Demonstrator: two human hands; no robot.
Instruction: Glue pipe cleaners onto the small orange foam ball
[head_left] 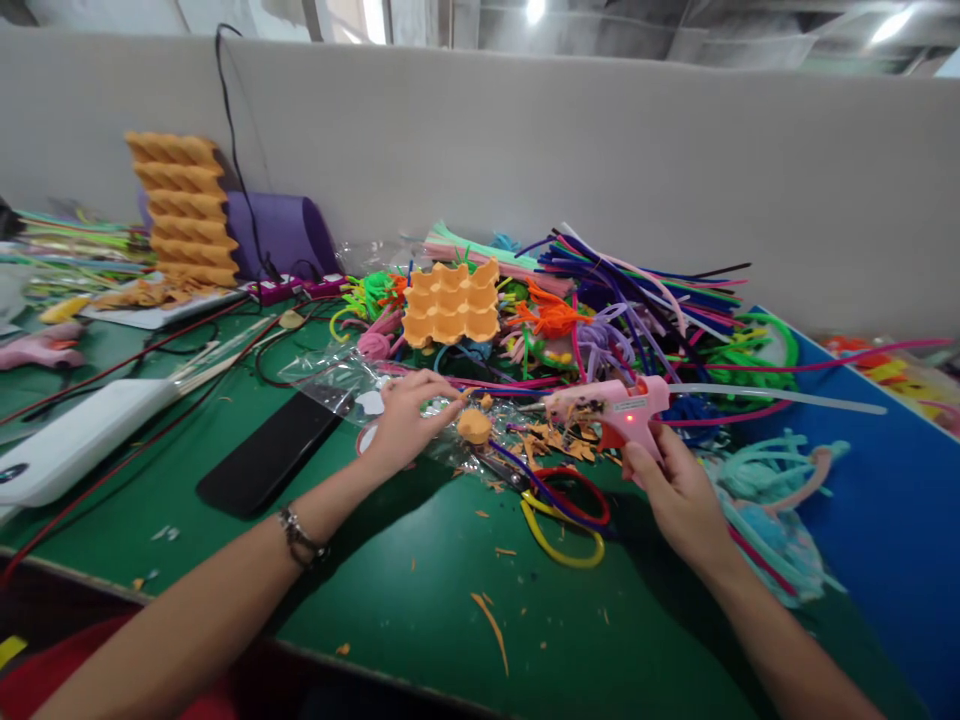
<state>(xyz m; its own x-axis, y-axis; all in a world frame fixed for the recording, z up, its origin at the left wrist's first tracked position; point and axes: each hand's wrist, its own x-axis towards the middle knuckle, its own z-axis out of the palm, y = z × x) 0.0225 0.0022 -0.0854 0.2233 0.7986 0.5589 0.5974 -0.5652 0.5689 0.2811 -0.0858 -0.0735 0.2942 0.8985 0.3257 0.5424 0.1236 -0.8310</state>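
Note:
My right hand [671, 485] is closed round the grip of a pink hot glue gun [611, 405], whose nozzle points left and whose small red light is lit. A white glue stick [780, 398] juts out of its back to the right. My left hand [405, 415] rests on crinkled clear plastic [337, 375], fingers pinched towards a small orange fuzzy piece [474, 426] just right of the fingertips. Whether the fingers touch it I cannot tell. Orange scraps [555, 440] lie under the gun's nozzle.
A heap of coloured pipe cleaners [637, 290] and an orange egg-tray piece [451, 302] fill the back of the green table [420, 590]. Red and yellow loops [566, 515] lie in front. A black phone [270, 452], white box [75, 435], cables and another glue gun [41, 348] sit left.

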